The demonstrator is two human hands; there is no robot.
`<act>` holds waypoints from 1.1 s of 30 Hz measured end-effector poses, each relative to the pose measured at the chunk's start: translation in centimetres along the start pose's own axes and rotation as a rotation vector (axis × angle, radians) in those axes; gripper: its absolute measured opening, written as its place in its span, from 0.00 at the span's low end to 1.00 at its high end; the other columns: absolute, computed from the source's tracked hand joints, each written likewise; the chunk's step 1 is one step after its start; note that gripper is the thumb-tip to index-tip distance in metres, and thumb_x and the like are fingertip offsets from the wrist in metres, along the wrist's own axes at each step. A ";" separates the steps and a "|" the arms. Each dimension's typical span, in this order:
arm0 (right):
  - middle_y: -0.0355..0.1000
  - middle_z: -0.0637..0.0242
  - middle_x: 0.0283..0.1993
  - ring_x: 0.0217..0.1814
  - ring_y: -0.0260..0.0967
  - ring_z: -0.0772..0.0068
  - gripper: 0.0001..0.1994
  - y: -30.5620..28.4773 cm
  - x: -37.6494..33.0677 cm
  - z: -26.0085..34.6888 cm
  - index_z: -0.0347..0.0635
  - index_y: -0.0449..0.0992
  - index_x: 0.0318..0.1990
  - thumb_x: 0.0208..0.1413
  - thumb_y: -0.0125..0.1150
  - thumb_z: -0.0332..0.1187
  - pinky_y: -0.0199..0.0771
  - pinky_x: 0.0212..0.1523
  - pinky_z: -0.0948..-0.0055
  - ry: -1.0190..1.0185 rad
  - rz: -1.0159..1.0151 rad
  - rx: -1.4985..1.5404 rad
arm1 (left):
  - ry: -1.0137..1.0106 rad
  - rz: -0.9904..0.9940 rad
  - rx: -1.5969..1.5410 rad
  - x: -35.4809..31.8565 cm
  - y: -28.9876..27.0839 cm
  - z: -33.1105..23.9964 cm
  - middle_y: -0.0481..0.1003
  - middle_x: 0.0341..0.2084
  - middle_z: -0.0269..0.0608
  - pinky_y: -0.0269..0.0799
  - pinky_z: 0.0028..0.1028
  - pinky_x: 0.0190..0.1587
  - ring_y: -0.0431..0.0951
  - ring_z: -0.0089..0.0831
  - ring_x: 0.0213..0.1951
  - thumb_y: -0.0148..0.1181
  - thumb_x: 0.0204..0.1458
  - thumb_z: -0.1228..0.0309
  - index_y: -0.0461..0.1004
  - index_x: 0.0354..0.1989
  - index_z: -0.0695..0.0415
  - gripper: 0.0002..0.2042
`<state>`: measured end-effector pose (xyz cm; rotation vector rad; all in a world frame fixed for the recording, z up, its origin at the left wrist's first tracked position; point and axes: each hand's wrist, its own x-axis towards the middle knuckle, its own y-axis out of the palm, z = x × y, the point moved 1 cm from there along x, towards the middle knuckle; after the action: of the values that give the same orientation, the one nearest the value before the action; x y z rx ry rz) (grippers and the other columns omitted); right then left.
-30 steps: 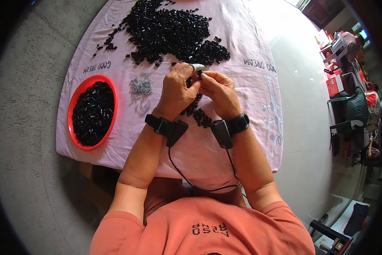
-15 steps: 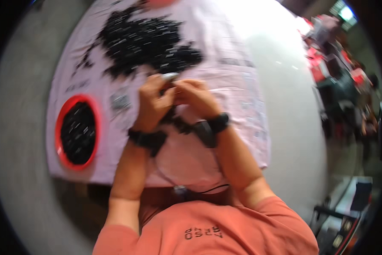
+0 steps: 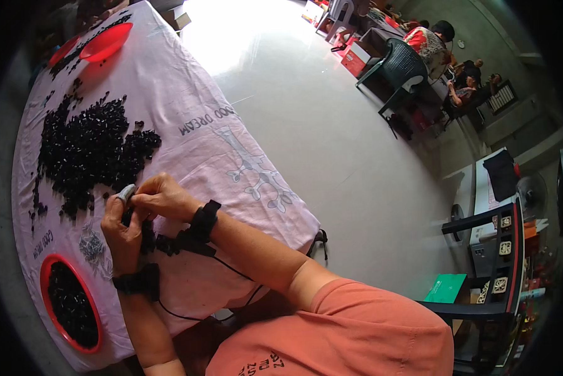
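Note:
My left hand (image 3: 121, 233) and my right hand (image 3: 167, 199) meet over the cloth-covered table, fingertips pinched close together. Something grey (image 3: 126, 192) sits at the left fingertips; whether it is a finger covering or a held item, I cannot tell. A dark bit shows in the left palm, too small and covered to name. Just beyond both hands spreads a large heap of small black pieces (image 3: 93, 147). More black pieces (image 3: 163, 244) lie under my right wrist. Both wrists wear black straps.
A red basin (image 3: 51, 264) full of black pieces stands at the near left. Farther off is a red bowl (image 3: 106, 42). The pale printed cloth (image 3: 181, 166) covers the table. Rightward are a dark chair (image 3: 402, 69), seated people and a dark wooden armchair (image 3: 482, 310).
My view has swung to the right, so the table and hands sit farther left in the picture and more of the room shows. My hands are still together near the heap.

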<state>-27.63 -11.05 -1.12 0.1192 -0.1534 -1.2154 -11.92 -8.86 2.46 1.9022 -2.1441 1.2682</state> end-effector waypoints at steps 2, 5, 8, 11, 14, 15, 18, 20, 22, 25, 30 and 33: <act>0.78 0.65 0.29 0.29 0.76 0.79 0.12 0.3 0.3 -0.1 0.32 0.79 0.37 0.62 0.59 0.35 0.77 0.27 0.80 0.017 -0.020 0.013 | -0.028 0.020 -0.020 0.1 -0.3 -0.3 0.74 0.35 0.47 0.71 0.33 0.41 0.77 0.42 0.37 0.63 0.46 0.80 0.76 0.46 0.64 0.16; 0.78 0.65 0.30 0.29 0.76 0.78 0.13 0.5 0.5 -0.4 0.32 0.79 0.38 0.62 0.59 0.36 0.77 0.29 0.79 0.028 -0.025 0.056 | 0.002 -0.031 0.013 0.0 -0.3 0.3 0.74 0.32 0.49 0.71 0.36 0.39 0.77 0.46 0.35 0.60 0.48 0.79 0.75 0.42 0.65 0.12; 0.78 0.65 0.30 0.30 0.76 0.78 0.14 0.4 0.5 -0.5 0.32 0.79 0.39 0.62 0.59 0.38 0.78 0.32 0.79 0.022 0.008 0.082 | 0.044 -0.035 0.124 -0.2 -0.4 1.7 0.76 0.33 0.48 0.72 0.33 0.40 0.79 0.41 0.36 0.56 0.50 0.80 0.76 0.45 0.63 0.13; 0.78 0.65 0.29 0.29 0.75 0.79 0.13 0.4 0.3 0.3 0.32 0.79 0.38 0.62 0.59 0.37 0.77 0.30 0.79 0.037 -0.053 0.102 | 0.043 -0.056 0.079 0.0 -0.2 1.3 0.76 0.32 0.50 0.72 0.35 0.37 0.78 0.45 0.34 0.58 0.50 0.79 0.76 0.43 0.63 0.11; 0.77 0.65 0.29 0.27 0.75 0.80 0.13 0.5 0.0 0.7 0.31 0.79 0.38 0.62 0.59 0.36 0.77 0.29 0.81 0.027 -0.080 0.121 | 0.026 -0.082 0.000 0.0 0.0 0.8 0.74 0.28 0.51 0.70 0.40 0.34 0.75 0.51 0.32 0.59 0.47 0.79 0.75 0.35 0.64 0.06; 0.78 0.65 0.31 0.28 0.75 0.80 0.13 0.7 0.1 0.8 0.31 0.79 0.38 0.63 0.58 0.36 0.78 0.30 0.81 0.056 -0.077 0.122 | 0.013 -0.080 0.008 0.0 -0.2 0.8 0.74 0.28 0.51 0.70 0.40 0.34 0.76 0.50 0.32 0.59 0.48 0.79 0.75 0.35 0.64 0.06; 0.78 0.65 0.31 0.28 0.75 0.80 0.13 0.7 0.0 1.0 0.31 0.79 0.39 0.63 0.58 0.35 0.78 0.30 0.81 0.061 -0.078 0.115 | -0.005 -0.073 0.028 -0.2 -0.2 1.0 0.74 0.29 0.49 0.71 0.37 0.34 0.76 0.46 0.32 0.59 0.49 0.80 0.75 0.37 0.64 0.07; 0.78 0.65 0.32 0.28 0.75 0.81 0.13 0.7 0.0 0.7 0.32 0.79 0.40 0.63 0.58 0.35 0.79 0.31 0.81 0.061 -0.072 0.133 | 0.009 -0.071 0.062 -0.3 -0.1 1.3 0.75 0.29 0.46 0.72 0.31 0.34 0.78 0.38 0.31 0.58 0.51 0.80 0.77 0.42 0.63 0.10; 0.78 0.65 0.32 0.28 0.75 0.81 0.12 0.7 0.1 0.7 0.33 0.79 0.40 0.63 0.58 0.36 0.79 0.31 0.81 0.062 -0.075 0.118 | 0.007 -0.087 0.054 -0.3 -0.1 1.4 0.75 0.29 0.47 0.72 0.33 0.34 0.78 0.41 0.31 0.58 0.51 0.80 0.76 0.40 0.64 0.09; 0.79 0.64 0.32 0.29 0.76 0.79 0.12 0.9 0.1 0.7 0.33 0.79 0.41 0.63 0.58 0.35 0.80 0.33 0.80 0.074 -0.077 0.137 | 0.003 -0.116 0.013 -0.3 0.0 1.3 0.74 0.29 0.51 0.71 0.39 0.33 0.76 0.49 0.31 0.59 0.50 0.79 0.75 0.35 0.65 0.05; 0.80 0.62 0.34 0.30 0.77 0.78 0.12 1.0 -0.1 0.9 0.33 0.79 0.41 0.63 0.57 0.35 0.81 0.33 0.80 0.081 -0.068 0.157 | 0.012 -0.131 0.019 -0.3 0.0 1.3 0.74 0.29 0.51 0.71 0.38 0.33 0.76 0.48 0.30 0.59 0.50 0.80 0.75 0.34 0.65 0.04; 0.80 0.61 0.35 0.31 0.77 0.78 0.12 0.9 0.0 0.8 0.33 0.79 0.41 0.64 0.57 0.35 0.81 0.33 0.80 0.074 -0.060 0.152 | 0.015 -0.146 0.046 -0.2 0.1 1.3 0.74 0.28 0.50 0.71 0.37 0.31 0.76 0.48 0.29 0.59 0.50 0.80 0.75 0.34 0.64 0.04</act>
<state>-26.97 -10.71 -0.13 0.3026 -0.1785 -1.2571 -11.28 -9.41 1.45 2.0175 -1.9440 1.3105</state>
